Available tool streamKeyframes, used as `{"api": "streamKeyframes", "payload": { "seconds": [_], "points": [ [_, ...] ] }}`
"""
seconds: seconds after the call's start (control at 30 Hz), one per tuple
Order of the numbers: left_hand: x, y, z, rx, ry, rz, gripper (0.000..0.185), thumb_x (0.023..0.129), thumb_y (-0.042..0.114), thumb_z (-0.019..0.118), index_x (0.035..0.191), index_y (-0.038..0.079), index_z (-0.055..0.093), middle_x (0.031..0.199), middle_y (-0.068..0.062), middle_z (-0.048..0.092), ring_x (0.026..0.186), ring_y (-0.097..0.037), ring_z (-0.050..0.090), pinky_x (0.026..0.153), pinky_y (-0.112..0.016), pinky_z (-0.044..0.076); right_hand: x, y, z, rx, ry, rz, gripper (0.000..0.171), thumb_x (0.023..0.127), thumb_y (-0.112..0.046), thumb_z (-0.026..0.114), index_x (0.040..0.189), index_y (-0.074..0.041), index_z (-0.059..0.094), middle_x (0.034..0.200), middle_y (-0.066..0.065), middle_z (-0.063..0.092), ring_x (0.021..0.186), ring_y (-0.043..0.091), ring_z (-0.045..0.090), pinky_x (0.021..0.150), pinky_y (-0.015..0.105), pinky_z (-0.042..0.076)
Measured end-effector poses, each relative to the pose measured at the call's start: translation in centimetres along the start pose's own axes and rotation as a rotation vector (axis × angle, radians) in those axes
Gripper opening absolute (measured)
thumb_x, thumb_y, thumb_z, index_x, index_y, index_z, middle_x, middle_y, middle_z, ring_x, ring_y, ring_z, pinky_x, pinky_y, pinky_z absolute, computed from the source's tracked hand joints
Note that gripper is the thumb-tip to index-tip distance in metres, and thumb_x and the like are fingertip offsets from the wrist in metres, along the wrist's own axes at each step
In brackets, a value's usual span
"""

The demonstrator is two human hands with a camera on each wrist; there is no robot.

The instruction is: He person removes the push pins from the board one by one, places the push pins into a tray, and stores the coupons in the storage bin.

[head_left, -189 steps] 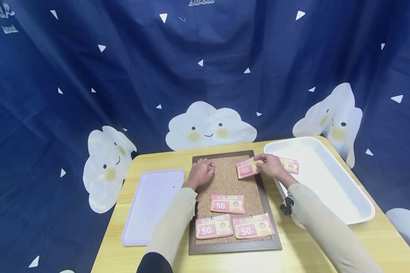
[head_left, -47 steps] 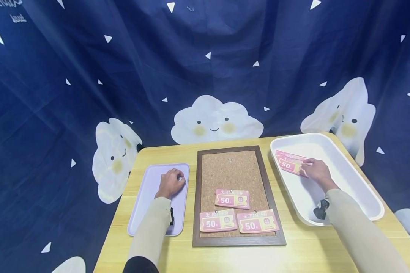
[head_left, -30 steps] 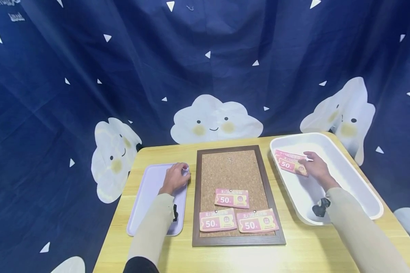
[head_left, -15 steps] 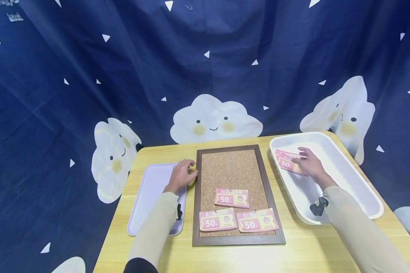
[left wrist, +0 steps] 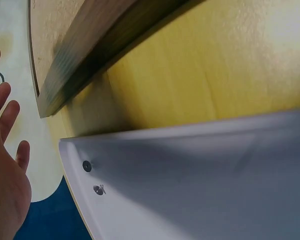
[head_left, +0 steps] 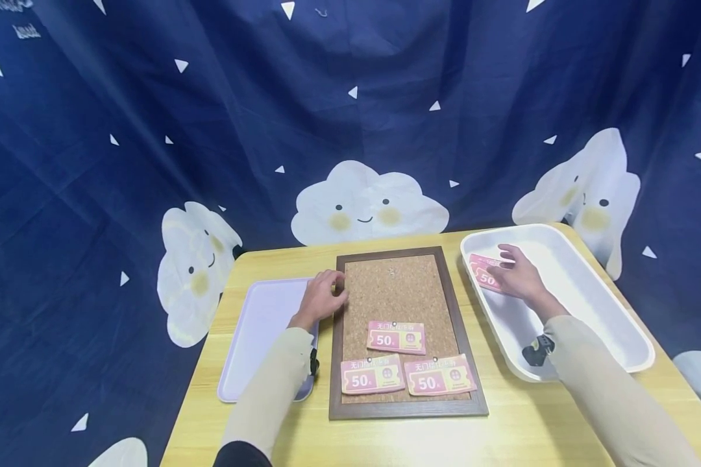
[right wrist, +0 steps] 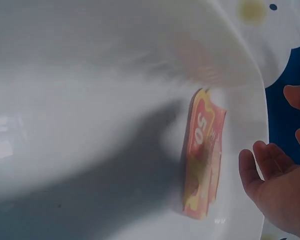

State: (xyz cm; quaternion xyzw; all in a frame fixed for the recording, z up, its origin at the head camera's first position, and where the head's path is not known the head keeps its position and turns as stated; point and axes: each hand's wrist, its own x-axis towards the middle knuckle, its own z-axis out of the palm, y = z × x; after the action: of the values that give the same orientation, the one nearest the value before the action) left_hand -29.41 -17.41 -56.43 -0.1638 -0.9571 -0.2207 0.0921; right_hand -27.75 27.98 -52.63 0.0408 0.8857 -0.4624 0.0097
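My left hand (head_left: 320,297) hovers at the left frame edge of the cork board (head_left: 397,285), fingers bent and apart from the thumb; nothing shows between them. Three pink and yellow coupons marked 50, one of them an upper coupon (head_left: 396,337), hang on the board's lower half, each with a small pin at its top edge. Over the left end of the white tray (head_left: 596,324), my right hand (head_left: 516,275) has loosely bent, spread fingers. Beneath it lie overlapping coupons (right wrist: 202,155), apart from the fingers in the right wrist view and partly hidden in the head view.
Left of the board lies a flat lilac tray (head_left: 263,337); a dark round pin (left wrist: 87,166) and another small pin (left wrist: 98,190) sit near its end. A tiny clear or metallic thing (head_left: 393,271) is at the board's top. A blue cloud-print curtain (head_left: 350,117) stands behind the table.
My left hand has moved right, from over the lilac tray to the board's left edge. My right hand has shifted left and back over the coupons, its fingers spreading. Earlier it held a coupon at the board.
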Motion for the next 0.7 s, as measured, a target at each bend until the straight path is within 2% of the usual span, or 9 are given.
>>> {"api": "streamKeyframes", "payload": {
  "seconds": [0.1, 0.4, 0.63, 0.7],
  "points": [
    [0.0, 0.2, 0.2, 0.013, 0.008, 0.021, 0.037, 0.074, 0.033, 0.062, 0.108, 0.018, 0.059, 0.097, 0.002, 0.060, 0.090, -0.013, 0.051, 0.082, -0.039, 0.039, -0.1, -0.4, 0.1, 0.012, -0.002, -0.005, 0.069, 0.082, -0.024, 0.061, 0.139, -0.012, 0.024, 0.137, 0.023, 0.035, 0.119, 0.042, 0.042, 0.094, 0.050, 0.036],
    [-0.4, 0.9, 0.7, 0.007, -0.007, 0.018, 0.034, 0.075, 0.032, 0.062, 0.107, 0.021, 0.058, 0.100, 0.010, 0.059, 0.095, -0.011, 0.052, 0.084, -0.038, 0.039, -0.3, -1.7, 0.8, 0.044, -0.022, -0.028, 0.068, 0.081, -0.018, 0.061, 0.139, -0.014, 0.025, 0.136, 0.021, 0.038, 0.116, 0.039, 0.045, 0.090, 0.046, 0.042],
    [-0.7, 1.1, 1.4, 0.021, -0.027, 0.031, 0.031, 0.075, 0.034, 0.058, 0.103, 0.023, 0.058, 0.094, 0.011, 0.056, 0.088, -0.009, 0.050, 0.077, -0.034, 0.040, -0.9, -2.9, 1.8, 0.223, -0.037, -0.023, 0.067, 0.081, -0.012, 0.061, 0.138, -0.014, 0.026, 0.135, 0.021, 0.036, 0.106, 0.036, 0.050, 0.073, 0.039, 0.052],
    [-0.8, 1.1, 1.6, 0.021, -0.026, 0.034, 0.029, 0.075, 0.033, 0.058, 0.102, 0.023, 0.058, 0.093, 0.011, 0.057, 0.086, -0.009, 0.050, 0.076, -0.033, 0.041, -0.9, -3.1, 2.0, 0.230, -0.046, -0.032, 0.067, 0.081, -0.011, 0.061, 0.138, -0.014, 0.026, 0.134, 0.021, 0.036, 0.107, 0.035, 0.049, 0.071, 0.037, 0.053]
  ]
}}
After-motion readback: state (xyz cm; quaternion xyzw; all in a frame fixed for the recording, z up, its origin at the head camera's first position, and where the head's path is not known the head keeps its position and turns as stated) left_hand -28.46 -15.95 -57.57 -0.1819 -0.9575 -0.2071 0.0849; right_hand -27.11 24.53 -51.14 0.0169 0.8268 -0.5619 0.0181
